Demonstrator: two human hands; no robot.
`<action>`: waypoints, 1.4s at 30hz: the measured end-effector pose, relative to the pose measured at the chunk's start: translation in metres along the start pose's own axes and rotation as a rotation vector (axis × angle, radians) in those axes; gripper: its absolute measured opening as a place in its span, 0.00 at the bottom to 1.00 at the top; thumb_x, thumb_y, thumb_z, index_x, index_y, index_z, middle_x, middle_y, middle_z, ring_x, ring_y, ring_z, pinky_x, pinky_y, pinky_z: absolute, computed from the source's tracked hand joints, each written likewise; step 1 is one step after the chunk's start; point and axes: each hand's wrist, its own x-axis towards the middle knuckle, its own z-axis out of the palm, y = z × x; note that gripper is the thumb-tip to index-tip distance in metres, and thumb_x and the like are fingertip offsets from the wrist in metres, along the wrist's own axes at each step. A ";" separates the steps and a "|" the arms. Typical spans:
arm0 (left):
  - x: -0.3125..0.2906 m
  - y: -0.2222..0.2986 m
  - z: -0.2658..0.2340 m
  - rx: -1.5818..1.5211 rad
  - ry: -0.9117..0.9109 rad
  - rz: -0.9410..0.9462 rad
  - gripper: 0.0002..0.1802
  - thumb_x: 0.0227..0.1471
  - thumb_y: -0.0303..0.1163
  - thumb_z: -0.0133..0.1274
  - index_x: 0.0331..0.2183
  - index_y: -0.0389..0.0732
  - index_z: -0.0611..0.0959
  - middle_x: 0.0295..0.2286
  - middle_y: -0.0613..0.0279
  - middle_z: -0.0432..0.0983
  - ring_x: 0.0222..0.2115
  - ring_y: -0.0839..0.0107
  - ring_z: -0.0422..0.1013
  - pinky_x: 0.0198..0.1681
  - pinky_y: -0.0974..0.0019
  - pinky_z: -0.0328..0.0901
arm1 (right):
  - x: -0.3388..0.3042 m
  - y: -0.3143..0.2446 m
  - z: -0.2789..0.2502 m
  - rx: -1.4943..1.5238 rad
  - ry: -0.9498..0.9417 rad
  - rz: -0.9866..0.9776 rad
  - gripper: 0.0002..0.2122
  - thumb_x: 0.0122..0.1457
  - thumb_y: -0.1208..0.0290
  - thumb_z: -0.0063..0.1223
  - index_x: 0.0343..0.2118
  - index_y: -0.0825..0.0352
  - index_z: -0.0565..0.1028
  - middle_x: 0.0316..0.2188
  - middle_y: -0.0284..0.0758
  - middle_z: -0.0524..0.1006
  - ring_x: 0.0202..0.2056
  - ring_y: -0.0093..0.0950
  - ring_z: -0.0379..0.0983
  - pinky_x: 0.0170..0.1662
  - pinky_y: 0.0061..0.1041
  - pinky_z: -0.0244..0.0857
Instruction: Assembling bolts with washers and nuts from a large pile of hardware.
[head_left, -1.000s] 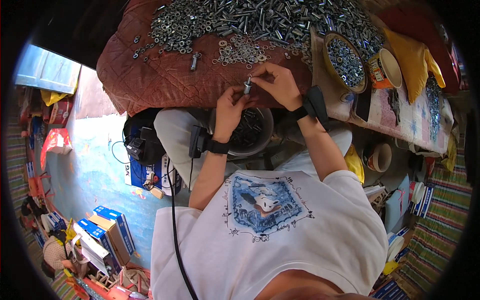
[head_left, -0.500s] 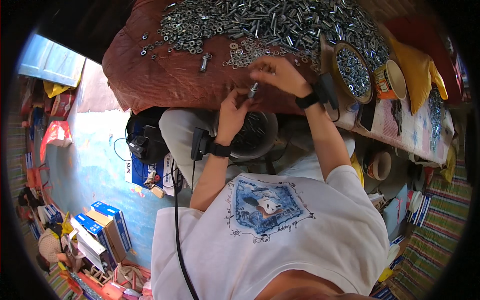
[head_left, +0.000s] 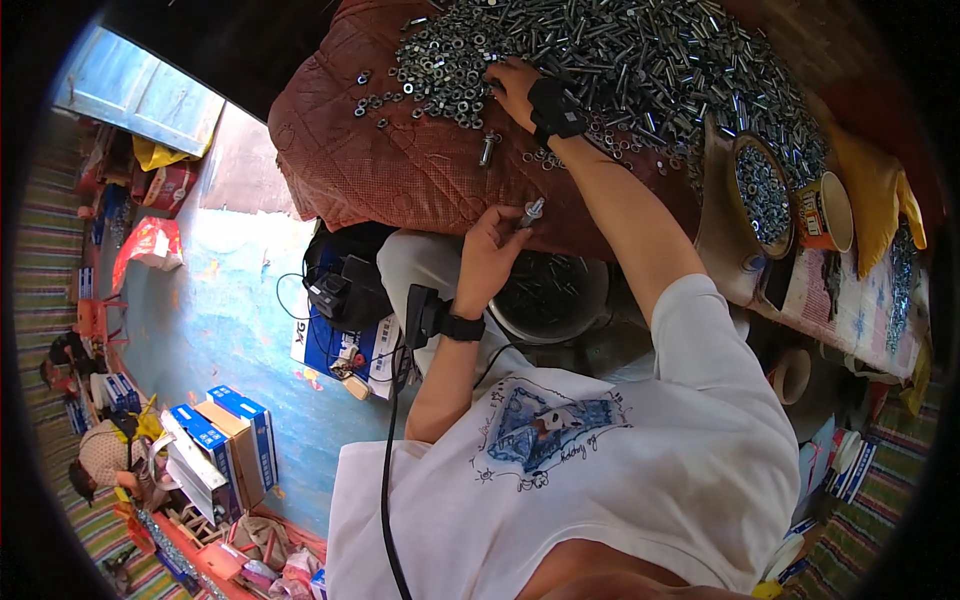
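Observation:
My left hand (head_left: 492, 252) is closed with thumb and fingers round a small silver anchor bolt (head_left: 533, 212), its threaded end tilted up and away. Ahead of it, my right hand (head_left: 517, 93) reaches across the maroon quilted cover (head_left: 400, 190) to a heap of hex nuts (head_left: 450, 85). Its curved fingers touch the nuts at the heap's right edge, with thumb and forefinger apart; the fingertips are partly hidden. Another anchor bolt (head_left: 489, 149) lies by itself on the cover between the nuts and my left hand. Thin washers (head_left: 610, 135) are strewn under my right forearm.
A large pile of metal bolts and sleeves (head_left: 640, 60) covers the far side. On the right stand a bowl of nuts (head_left: 763, 195), a paper cup (head_left: 824, 212) and a yellow bag (head_left: 870, 180). A bucket with metal parts (head_left: 550, 290) sits below the cover's near edge.
My right hand has left the bolt in my left hand and moved forward to the nuts. My left hand still holds the anchor bolt. The whole view has shifted.

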 end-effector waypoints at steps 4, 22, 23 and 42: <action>0.003 0.020 0.004 0.030 0.023 -0.058 0.10 0.49 0.18 0.48 0.37 0.31 0.70 0.32 0.56 0.74 0.34 0.75 0.72 0.36 0.76 0.64 | -0.011 0.008 -0.013 0.104 0.021 -0.047 0.11 0.50 0.73 0.53 0.38 0.64 0.71 0.36 0.37 0.72 0.33 0.35 0.71 0.37 0.30 0.66; -0.001 0.021 0.072 0.330 -0.181 0.129 0.11 0.46 0.21 0.49 0.36 0.35 0.73 0.30 0.51 0.75 0.32 0.62 0.74 0.32 0.68 0.66 | -0.211 -0.019 -0.171 0.533 -0.113 0.158 0.10 0.48 0.76 0.55 0.36 0.68 0.74 0.32 0.36 0.75 0.34 0.26 0.71 0.35 0.21 0.63; -0.003 0.022 0.075 0.373 -0.191 0.151 0.11 0.47 0.22 0.49 0.36 0.36 0.73 0.30 0.51 0.75 0.32 0.61 0.74 0.32 0.67 0.65 | -0.215 -0.020 -0.176 0.544 -0.118 0.160 0.10 0.49 0.74 0.55 0.35 0.68 0.74 0.31 0.38 0.75 0.32 0.27 0.71 0.33 0.22 0.64; -0.014 0.029 0.095 0.394 -0.121 0.228 0.10 0.47 0.22 0.50 0.35 0.33 0.74 0.30 0.51 0.76 0.31 0.65 0.75 0.32 0.70 0.66 | -0.254 -0.035 -0.170 0.996 0.291 0.268 0.18 0.63 0.63 0.34 0.50 0.70 0.62 0.40 0.39 0.74 0.41 0.25 0.70 0.45 0.23 0.62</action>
